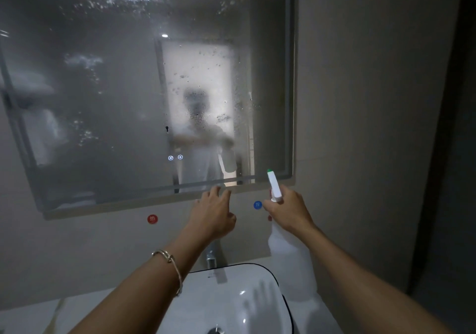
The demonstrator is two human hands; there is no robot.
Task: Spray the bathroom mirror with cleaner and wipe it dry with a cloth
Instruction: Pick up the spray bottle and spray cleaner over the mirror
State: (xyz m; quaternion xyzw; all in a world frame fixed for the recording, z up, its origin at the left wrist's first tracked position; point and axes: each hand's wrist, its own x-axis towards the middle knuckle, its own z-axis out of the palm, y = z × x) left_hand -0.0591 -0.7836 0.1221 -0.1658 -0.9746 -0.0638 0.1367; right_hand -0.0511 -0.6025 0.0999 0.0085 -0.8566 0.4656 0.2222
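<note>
Dim bathroom wall, mirror (103,89) speckled with cleaner droplets above the white sink (206,300).
On my feed, the right hand (288,210) grips the spray bottle (273,186) by its neck, nozzle up at the mirror's lower right corner; the left hand (213,212) is relaxed with fingers spread, holding nothing, at the mirror's bottom edge above the faucet (211,256).

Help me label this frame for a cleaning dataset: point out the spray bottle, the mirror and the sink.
spray bottle (273,185), head view, on its white spray head.
mirror (103,107), head view, on the wet glass left of centre.
sink (219,297), head view, on the bare white basin wall.
</note>
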